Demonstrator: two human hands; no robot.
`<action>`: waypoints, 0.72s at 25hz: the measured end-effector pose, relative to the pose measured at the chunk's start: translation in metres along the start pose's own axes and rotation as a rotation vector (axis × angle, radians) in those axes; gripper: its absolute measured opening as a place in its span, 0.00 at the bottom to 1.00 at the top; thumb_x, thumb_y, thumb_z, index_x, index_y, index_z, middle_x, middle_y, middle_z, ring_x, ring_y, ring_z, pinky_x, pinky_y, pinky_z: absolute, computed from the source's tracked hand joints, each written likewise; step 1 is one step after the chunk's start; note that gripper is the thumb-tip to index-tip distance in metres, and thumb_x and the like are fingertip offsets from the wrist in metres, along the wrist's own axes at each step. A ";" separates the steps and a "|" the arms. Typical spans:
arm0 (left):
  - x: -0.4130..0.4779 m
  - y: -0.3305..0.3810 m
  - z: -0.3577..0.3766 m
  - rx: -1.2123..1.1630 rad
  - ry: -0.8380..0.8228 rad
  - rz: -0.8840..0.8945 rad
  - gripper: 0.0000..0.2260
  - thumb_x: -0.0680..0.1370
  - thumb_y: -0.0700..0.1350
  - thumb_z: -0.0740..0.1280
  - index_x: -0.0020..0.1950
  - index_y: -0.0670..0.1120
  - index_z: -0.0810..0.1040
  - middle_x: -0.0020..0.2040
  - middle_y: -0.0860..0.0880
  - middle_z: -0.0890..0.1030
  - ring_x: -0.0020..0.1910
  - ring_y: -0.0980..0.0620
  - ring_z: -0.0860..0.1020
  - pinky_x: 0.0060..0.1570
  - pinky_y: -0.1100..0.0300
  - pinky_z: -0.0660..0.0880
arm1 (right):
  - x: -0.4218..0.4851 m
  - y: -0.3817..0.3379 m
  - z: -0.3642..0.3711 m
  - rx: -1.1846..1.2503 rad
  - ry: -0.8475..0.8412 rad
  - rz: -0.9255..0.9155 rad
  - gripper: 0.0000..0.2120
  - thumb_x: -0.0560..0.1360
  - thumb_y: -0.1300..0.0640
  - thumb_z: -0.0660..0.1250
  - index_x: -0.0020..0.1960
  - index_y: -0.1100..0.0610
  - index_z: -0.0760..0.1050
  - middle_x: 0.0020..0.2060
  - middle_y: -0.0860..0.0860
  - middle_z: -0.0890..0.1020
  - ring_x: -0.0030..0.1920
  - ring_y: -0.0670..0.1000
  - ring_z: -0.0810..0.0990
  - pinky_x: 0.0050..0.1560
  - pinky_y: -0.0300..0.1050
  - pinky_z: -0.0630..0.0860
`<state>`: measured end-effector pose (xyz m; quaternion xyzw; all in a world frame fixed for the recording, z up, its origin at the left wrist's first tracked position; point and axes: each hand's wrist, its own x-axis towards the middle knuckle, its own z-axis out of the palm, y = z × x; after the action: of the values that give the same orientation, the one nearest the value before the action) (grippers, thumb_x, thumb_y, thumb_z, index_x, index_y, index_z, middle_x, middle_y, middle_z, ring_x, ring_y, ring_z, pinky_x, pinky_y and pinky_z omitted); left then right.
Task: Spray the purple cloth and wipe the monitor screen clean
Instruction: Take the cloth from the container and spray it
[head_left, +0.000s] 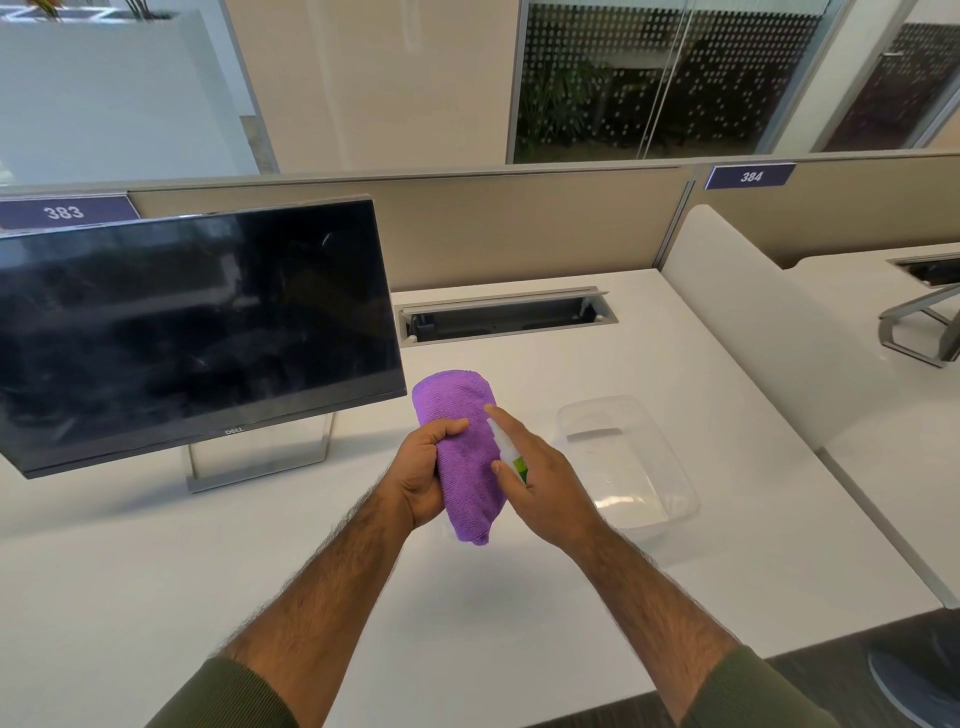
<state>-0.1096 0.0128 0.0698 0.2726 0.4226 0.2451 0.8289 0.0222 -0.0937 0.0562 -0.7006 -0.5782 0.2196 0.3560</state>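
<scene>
Spraying is the step in hand: the left hand (423, 470) grips the folded purple cloth (465, 452) above the middle of the desk (519, 597), while the right hand (543, 480) clasps a small spray bottle (506, 453), forefinger on its nozzle, aimed at the cloth. Next, the dampened cloth must go left to the smeared Dell monitor screen (192, 322), and the bottle can likely be set down first.

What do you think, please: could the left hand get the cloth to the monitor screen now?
Probably yes: the left hand grips the purple cloth, and nothing stands between it and the monitor screen.
</scene>
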 end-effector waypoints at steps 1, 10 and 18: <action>-0.001 0.000 0.001 0.001 0.003 0.000 0.17 0.78 0.43 0.68 0.67 0.43 0.76 0.59 0.38 0.82 0.57 0.37 0.80 0.56 0.43 0.79 | 0.000 0.000 0.000 -0.014 -0.003 -0.001 0.27 0.84 0.52 0.61 0.79 0.40 0.57 0.73 0.45 0.73 0.65 0.47 0.76 0.64 0.41 0.76; 0.000 -0.005 0.003 -0.022 -0.020 -0.003 0.12 0.79 0.42 0.67 0.62 0.43 0.78 0.53 0.40 0.83 0.52 0.40 0.81 0.50 0.45 0.80 | -0.002 0.004 0.001 -0.185 0.051 0.022 0.25 0.83 0.52 0.60 0.77 0.41 0.59 0.61 0.51 0.80 0.54 0.51 0.80 0.54 0.49 0.81; 0.001 -0.009 -0.002 0.010 -0.050 -0.016 0.17 0.78 0.41 0.67 0.67 0.41 0.77 0.55 0.39 0.84 0.55 0.37 0.81 0.60 0.41 0.77 | 0.009 -0.004 -0.005 -0.186 0.022 -0.051 0.28 0.83 0.53 0.60 0.80 0.40 0.55 0.64 0.53 0.78 0.57 0.52 0.80 0.57 0.47 0.81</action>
<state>-0.1089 0.0072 0.0619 0.2793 0.4052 0.2292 0.8398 0.0258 -0.0855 0.0633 -0.7180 -0.6098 0.1480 0.3012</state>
